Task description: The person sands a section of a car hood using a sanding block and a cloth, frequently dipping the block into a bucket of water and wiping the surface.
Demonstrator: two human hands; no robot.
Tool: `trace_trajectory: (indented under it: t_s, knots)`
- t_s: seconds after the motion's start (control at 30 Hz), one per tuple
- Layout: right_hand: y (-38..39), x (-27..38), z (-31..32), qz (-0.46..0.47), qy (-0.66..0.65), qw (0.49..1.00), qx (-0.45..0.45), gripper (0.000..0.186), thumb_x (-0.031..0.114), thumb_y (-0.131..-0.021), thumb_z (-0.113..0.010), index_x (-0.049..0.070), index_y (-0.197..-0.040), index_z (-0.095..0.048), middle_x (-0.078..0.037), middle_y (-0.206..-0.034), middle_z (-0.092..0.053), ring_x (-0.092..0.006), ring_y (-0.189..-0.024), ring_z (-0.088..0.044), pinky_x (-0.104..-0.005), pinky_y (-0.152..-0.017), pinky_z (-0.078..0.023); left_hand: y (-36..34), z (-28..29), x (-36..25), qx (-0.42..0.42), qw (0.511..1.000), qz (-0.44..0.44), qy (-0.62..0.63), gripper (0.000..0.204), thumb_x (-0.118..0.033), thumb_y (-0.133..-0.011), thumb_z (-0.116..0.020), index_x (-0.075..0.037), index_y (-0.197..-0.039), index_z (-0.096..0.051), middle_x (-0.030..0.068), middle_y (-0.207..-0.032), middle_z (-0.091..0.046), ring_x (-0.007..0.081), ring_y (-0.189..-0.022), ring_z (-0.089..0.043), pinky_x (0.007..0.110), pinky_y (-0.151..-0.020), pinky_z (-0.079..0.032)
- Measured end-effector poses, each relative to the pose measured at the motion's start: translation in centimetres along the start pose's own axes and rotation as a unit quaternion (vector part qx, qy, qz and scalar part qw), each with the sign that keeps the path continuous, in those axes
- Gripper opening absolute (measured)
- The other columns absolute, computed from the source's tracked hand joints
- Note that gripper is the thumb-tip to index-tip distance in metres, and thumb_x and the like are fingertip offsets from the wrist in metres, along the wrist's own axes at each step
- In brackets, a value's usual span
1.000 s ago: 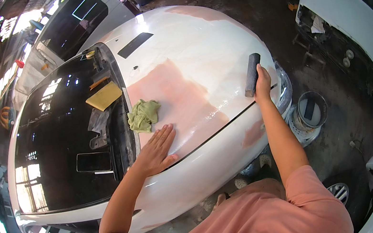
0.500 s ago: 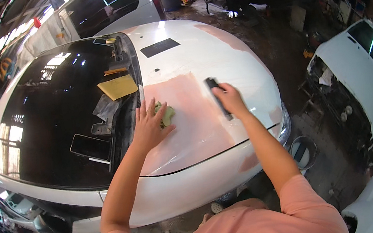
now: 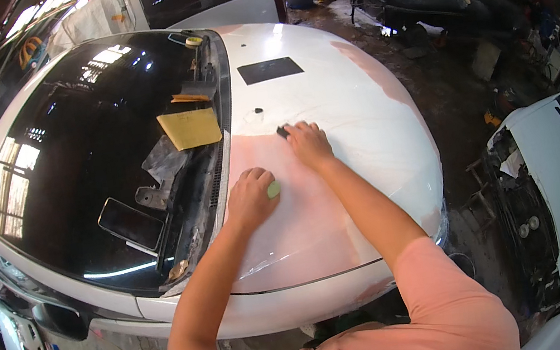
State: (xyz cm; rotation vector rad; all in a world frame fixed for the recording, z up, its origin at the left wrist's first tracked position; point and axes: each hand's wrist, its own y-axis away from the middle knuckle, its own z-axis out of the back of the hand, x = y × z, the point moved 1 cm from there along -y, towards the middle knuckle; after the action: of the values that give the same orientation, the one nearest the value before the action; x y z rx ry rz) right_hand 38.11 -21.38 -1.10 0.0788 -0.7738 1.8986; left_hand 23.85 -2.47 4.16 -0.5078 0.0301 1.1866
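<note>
- Step in hand, as I read it: surface work on the car hood (image 3: 383,138), block in one hand, cloth in the other, both at the pink patch (image 3: 302,204).
- Right hand (image 3: 309,144): fingers bent and closed over the dark block (image 3: 281,131). Only its end shows, poking out left of the fingertips; the rest is hidden under the hand. Can't tell how hard the grip is.
- Block sits at the patch's far edge, right under those fingers.
- Left hand (image 3: 251,195): fingers curled well in, bunched around the green cloth (image 3: 273,189). Just a bit of cloth shows at the hand's right side. Thumb placement can't be made out.
- Cloth and left fingers are over the patch, nearer the body than the right fingers; hands near each other, not touching.
- Next move, my judgement: calls for block flat to the panel, even pressure, cloth hand clear of the block's path.
- Watch the small black fitting (image 3: 258,110) just beyond and left of the right fingers; block could snag on it.
- Black sheet (image 3: 270,70) lies farther beyond the right fingers. Yellow sheet (image 3: 190,129) is left of and beyond the left fingers; phone (image 3: 131,222) farther left, over the windshield.
</note>
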Motion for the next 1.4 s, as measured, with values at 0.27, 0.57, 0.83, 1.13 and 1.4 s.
trace_trajectory:
  t_s: [0.27, 0.57, 0.83, 1.13, 1.4]
  knots:
    - [9.9, 4.0, 2.5, 0.075, -0.045, 0.994, 0.06, 0.035, 0.024, -0.106, -0.059, 0.019, -0.14, -0.069, -0.011, -0.127, -0.067, -0.0377, -0.116, -0.061, -0.054, -0.099, -0.051, -7.0, 3.9, 2.0, -0.068, 0.968, 0.176, 0.167, 0.027, -0.013, -0.086, -0.076, -0.005, -0.109, -0.067, 0.0177, -0.085, -0.073, 0.0334, -0.075, -0.074, 0.041, -0.069, -0.06]
    - [2.9, 1.0, -1.6, 0.064, 0.081, 0.994, -0.034, 0.024, 0.026, -0.105, -0.058, 0.015, -0.123, -0.072, -0.012, -0.12, -0.068, -0.0405, -0.107, -0.064, -0.0554, -0.089, -0.055, -13.9, 4.2, -4.1, 0.048, 0.958, 0.189, 0.209, 0.028, -0.019, -0.089, -0.07, -0.009, -0.115, -0.071, 0.0211, -0.09, -0.074, 0.0349, -0.079, -0.074, 0.047, -0.078, -0.061]
    - [-0.9, 0.9, 1.3, -0.065, 0.061, 0.995, 0.046, 0.029, 0.018, -0.106, -0.052, 0.013, -0.127, -0.071, -0.018, -0.129, -0.068, -0.0416, -0.117, -0.064, -0.0572, -0.099, -0.053, 0.0, 4.2, -1.2, 0.14, 0.981, 0.047, 0.122, 0.039, -0.02, -0.085, -0.08, -0.007, -0.12, -0.07, 0.0197, -0.129, -0.07, 0.0422, -0.118, -0.068, 0.048, -0.1, -0.055]
    - [-1.8, 4.0, 0.7, -0.061, 0.1, 0.993, 0.013, 0.035, 0.024, -0.107, -0.055, 0.016, -0.137, -0.072, -0.016, -0.123, -0.071, -0.0415, -0.113, -0.064, -0.0543, -0.101, -0.052, 7.4, 8.0, 1.7, 0.174, 0.955, -0.225, 0.088, 0.063, -0.049, -0.083, -0.088, -0.016, -0.134, -0.07, 0.0182, -0.147, -0.058, 0.0475, -0.148, -0.047, 0.058, -0.122, -0.041]
    - [4.1, 14.0, -0.8, 0.058, 0.008, 0.997, 0.046, 0.033, 0.022, -0.105, -0.061, 0.012, -0.135, -0.072, -0.014, -0.129, -0.068, -0.0414, -0.113, -0.063, -0.053, -0.1, -0.053, 9.1, 7.2, 2.4, 0.138, 0.968, -0.21, 0.018, 0.045, -0.045, -0.081, -0.086, -0.013, -0.11, -0.073, 0.0135, -0.129, -0.066, 0.0368, -0.118, -0.065, 0.051, -0.095, -0.056]
